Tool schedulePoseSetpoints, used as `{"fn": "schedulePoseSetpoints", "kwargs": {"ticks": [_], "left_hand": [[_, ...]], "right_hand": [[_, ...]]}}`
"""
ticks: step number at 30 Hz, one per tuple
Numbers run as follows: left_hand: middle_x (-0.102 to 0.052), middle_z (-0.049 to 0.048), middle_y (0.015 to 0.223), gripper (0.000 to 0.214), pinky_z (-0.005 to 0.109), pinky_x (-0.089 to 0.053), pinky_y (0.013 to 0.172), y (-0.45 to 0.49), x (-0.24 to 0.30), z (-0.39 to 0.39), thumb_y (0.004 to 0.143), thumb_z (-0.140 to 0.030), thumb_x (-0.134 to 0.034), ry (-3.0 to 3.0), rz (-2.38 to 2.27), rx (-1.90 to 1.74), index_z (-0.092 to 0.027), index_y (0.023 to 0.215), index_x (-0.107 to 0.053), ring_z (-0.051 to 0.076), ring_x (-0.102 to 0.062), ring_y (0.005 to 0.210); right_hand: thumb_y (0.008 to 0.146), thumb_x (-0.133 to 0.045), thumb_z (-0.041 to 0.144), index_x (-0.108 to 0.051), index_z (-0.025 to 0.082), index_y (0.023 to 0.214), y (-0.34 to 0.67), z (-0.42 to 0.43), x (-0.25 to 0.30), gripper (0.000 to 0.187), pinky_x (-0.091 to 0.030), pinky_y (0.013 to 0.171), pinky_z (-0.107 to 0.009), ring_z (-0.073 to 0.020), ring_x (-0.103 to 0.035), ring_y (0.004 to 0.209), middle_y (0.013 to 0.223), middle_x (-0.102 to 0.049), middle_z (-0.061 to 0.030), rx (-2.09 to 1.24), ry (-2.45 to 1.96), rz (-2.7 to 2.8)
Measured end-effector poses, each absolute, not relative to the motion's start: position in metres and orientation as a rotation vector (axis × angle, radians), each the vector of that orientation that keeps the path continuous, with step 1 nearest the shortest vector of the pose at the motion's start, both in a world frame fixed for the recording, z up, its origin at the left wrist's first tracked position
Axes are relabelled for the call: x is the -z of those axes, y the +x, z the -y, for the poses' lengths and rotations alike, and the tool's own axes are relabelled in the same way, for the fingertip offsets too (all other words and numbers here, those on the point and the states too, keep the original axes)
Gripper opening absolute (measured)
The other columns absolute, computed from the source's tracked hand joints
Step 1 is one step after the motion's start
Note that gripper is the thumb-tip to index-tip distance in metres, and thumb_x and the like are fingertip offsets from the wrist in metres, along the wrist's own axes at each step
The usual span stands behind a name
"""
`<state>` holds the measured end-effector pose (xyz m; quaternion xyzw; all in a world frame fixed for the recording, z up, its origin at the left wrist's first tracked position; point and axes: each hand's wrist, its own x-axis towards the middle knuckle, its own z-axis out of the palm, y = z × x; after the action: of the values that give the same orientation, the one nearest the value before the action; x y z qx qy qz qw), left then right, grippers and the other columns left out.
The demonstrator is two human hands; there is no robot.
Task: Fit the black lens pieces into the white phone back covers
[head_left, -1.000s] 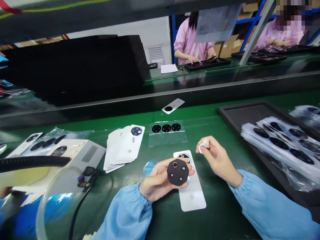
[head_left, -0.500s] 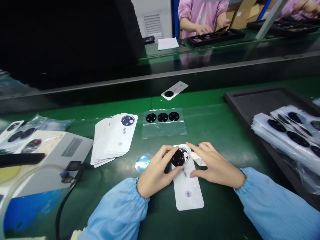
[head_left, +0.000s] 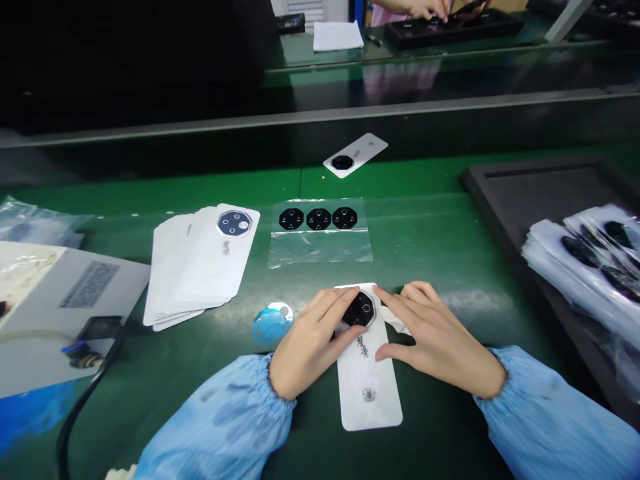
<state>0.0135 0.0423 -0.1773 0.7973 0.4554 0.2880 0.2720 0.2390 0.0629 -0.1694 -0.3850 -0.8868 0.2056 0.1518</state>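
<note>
A: Where was the disc?
B: On the card, at its far end, close to the far edge. Lay flat-ish; exact seating hidden by fingers.

A: Left hand?
B: Thumb and forefinger curved round the disc's left side, tips at its near and far rims, pinching it. Rest of the fingers bunched behind.

A: Right hand?
B: Thumb and forefinger spread apart, tips by the card's right edge, forefinger near the far right corner. Tissue poked out under that hand; can't tell if the other fingers gripped it.

A: Elsewhere on the bench?
B: Pouch beyond the hands, three discs in a row along its far edge. Stack left of it, fanned, printed octagon by the top piece's far edge. Blue film between stack and left hand. Box toward the bench's left side.

A: Far edge?
B: Spare card lay slantwise there, black octagon at its near-left end.

A: Right side?
B: Tray, with bags lying inside its left edge. Co-worker's hand across the divider, blurred.
</note>
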Motion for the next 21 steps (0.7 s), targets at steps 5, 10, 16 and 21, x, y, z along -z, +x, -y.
{"fn": "schedulePoseSetpoints", "kwargs": {"ticks": [5, 10, 16, 21], "left_hand": [[-0.061, 0.0101, 0.121, 0.051, 0.041, -0.048, 0.094, 0.0136, 0.1770, -0.0423, 0.089, -0.025, -0.062, 2.141, -1.216, -0.772, -0.021, 0.137, -0.045, 0.026, -0.053, 0.115], [-0.061, 0.0104, 0.120, 0.051, 0.038, -0.047, 0.093, 0.0147, 0.1772, -0.0418, 0.089, -0.024, -0.062, 2.186, -1.231, -0.765, -0.019, 0.137, -0.044, 0.025, -0.052, 0.113], [-0.061, 0.0099, 0.119, 0.048, 0.038, -0.047, 0.095, 0.0178, 0.1764, -0.0410, 0.091, -0.024, -0.061, 2.189, -1.266, -0.748, -0.017, 0.135, -0.045, 0.024, -0.051, 0.114], [-0.061, 0.0098, 0.118, 0.044, 0.037, -0.047, 0.093, 0.0208, 0.1758, -0.0400, 0.091, -0.023, -0.061, 2.189, -1.292, -0.758, -0.016, 0.132, -0.047, 0.023, -0.052, 0.113]], "right_hand": [[0.080, -0.068, 0.054, -0.030, 0.019, 0.149, 0.2386, -0.0636, 0.1704, 0.086, -0.041, 0.087, -0.046, -0.0254, -0.050, 0.087, 0.099, -0.063, -0.0085, -0.585, -1.103, 2.560], [0.079, -0.069, 0.055, -0.033, 0.015, 0.147, 0.2379, -0.0636, 0.1694, 0.087, -0.041, 0.087, -0.045, -0.0265, -0.050, 0.089, 0.096, -0.061, -0.0090, -0.562, -1.113, 2.574], [0.078, -0.069, 0.057, -0.036, 0.013, 0.146, 0.2376, -0.0633, 0.1686, 0.087, -0.043, 0.084, -0.045, -0.0274, -0.048, 0.090, 0.094, -0.059, -0.0097, -0.574, -1.150, 2.577], [0.080, -0.066, 0.058, -0.036, 0.015, 0.146, 0.2378, -0.0639, 0.1688, 0.085, -0.044, 0.083, -0.044, -0.0275, -0.048, 0.090, 0.092, -0.059, -0.0092, -0.607, -1.164, 2.569]]}}
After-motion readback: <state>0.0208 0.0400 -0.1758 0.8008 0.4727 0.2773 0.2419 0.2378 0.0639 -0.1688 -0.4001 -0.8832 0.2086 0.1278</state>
